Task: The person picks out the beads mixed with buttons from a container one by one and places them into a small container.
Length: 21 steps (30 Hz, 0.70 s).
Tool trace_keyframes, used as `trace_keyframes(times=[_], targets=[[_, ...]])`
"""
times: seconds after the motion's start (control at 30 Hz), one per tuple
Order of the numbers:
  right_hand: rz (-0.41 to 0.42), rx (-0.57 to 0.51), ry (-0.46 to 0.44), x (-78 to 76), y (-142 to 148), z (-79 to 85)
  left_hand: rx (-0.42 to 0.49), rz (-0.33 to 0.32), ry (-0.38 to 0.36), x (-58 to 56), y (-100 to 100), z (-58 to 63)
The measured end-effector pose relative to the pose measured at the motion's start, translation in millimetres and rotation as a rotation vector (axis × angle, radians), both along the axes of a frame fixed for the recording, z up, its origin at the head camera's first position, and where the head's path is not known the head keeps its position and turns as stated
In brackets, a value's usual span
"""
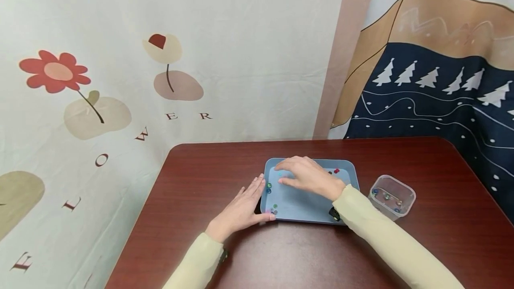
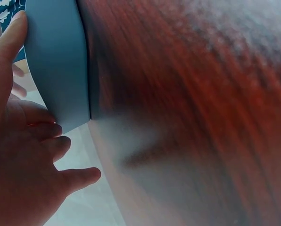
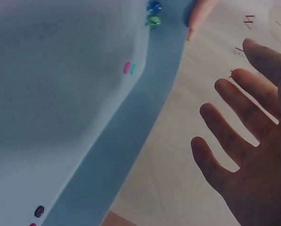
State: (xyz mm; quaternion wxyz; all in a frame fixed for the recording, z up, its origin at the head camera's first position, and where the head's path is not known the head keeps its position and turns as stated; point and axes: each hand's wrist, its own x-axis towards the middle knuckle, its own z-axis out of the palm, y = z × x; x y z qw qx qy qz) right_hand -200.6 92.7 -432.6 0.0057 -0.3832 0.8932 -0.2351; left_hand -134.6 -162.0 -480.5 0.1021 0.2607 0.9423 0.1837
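Observation:
A shallow blue tray (image 1: 305, 204) lies on the table. My left hand (image 1: 241, 208) touches its near left corner, with the thumb at the front edge and the straight fingers along the left side. Over the tray's back left part hovers my right hand (image 1: 307, 175), fingers spread and holding nothing. Below it, in the right wrist view, a pink disc (image 3: 127, 68) and a teal disc (image 3: 133, 69) sit by the tray wall. A green glass marble (image 3: 154, 22) and a blue one (image 3: 155, 7) rest farther along. Several small beads (image 1: 273, 211) are in the near left corner.
To the tray's right stands a clear plastic box (image 1: 408, 200) with several marbles inside. Small red pieces (image 1: 336, 171) lie at the tray's back right. The brown table (image 1: 217, 168) ends at a printed curtain (image 1: 257, 57) behind.

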Motion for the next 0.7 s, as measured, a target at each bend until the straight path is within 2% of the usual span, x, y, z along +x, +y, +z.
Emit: trace_keyframes(times=[0.4,0.7], targets=[[0.058,0.118,-0.069,-9.3,-11.5,-18.2,0.003,-0.014,0.009,-1.2,0.1,0.2],[0.086,0.133,-0.094,-14.1,-16.0,-32.1,0.002,-0.014,0.006,-2.1,-0.2,-0.7]])
